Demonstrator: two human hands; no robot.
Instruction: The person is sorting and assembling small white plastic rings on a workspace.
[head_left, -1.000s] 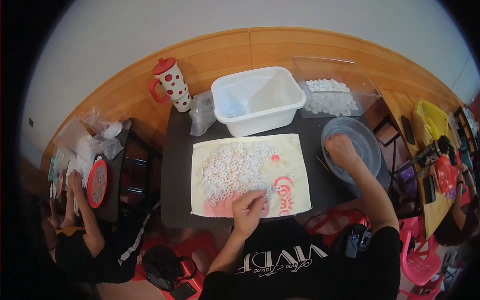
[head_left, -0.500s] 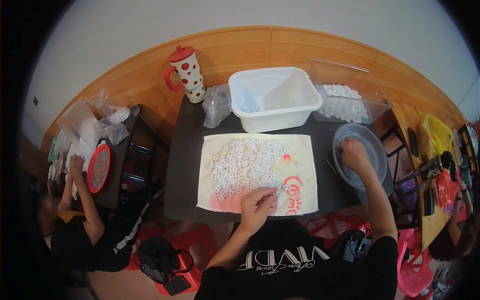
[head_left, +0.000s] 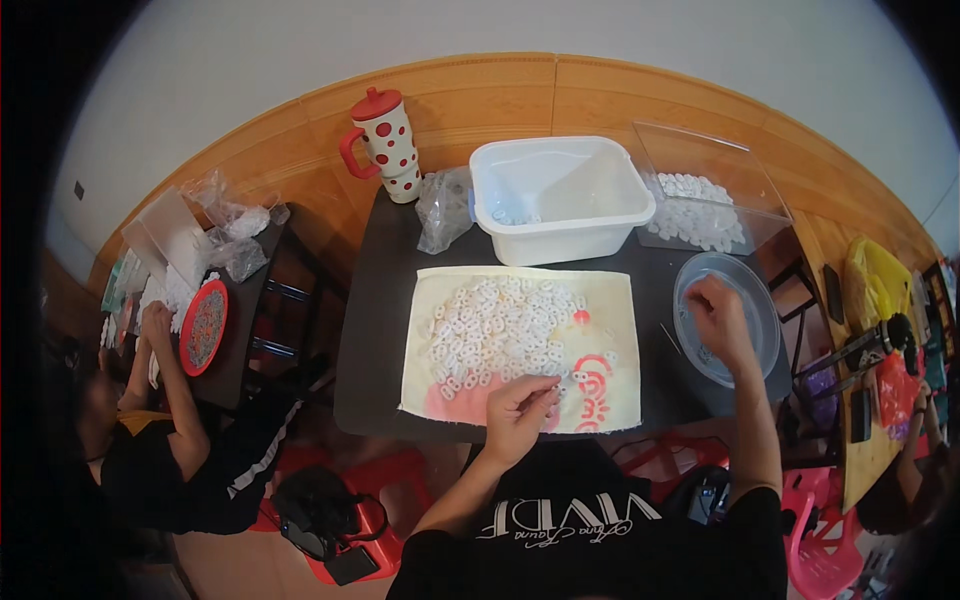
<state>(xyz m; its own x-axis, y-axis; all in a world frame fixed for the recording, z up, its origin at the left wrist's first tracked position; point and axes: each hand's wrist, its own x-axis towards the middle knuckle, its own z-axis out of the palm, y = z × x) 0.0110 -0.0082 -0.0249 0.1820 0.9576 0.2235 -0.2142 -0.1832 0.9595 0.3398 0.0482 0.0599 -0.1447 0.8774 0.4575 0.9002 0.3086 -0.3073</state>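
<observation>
My left hand (head_left: 518,412) is pinched over the near edge of a cream cloth (head_left: 617,330), with what looks like a small white piece at its fingertips. A heap of small white pieces with holes (head_left: 500,325) covers much of the cloth. A few loose ones lie to the right, close to those fingertips. Above a clear round bowl (head_left: 768,335) at the right, my right hand (head_left: 718,315) is closed, fingers bunched together. Whatever it holds is too small or hidden to make out. Tiny bits seem to lie in the bowl.
Behind the cloth stands a white tub (head_left: 560,240) with a few pieces inside. Left of it are a crumpled plastic bag (head_left: 443,210) and a dotted tumbler (head_left: 393,150). A clear box (head_left: 700,215) holds more white pieces. A person works at the left table beside a red tray (head_left: 205,325).
My right hand has lifted slightly and drawn back within the bowl area. The view has shifted a little. My left hand keeps its pinch near the same spot on the cloth.
</observation>
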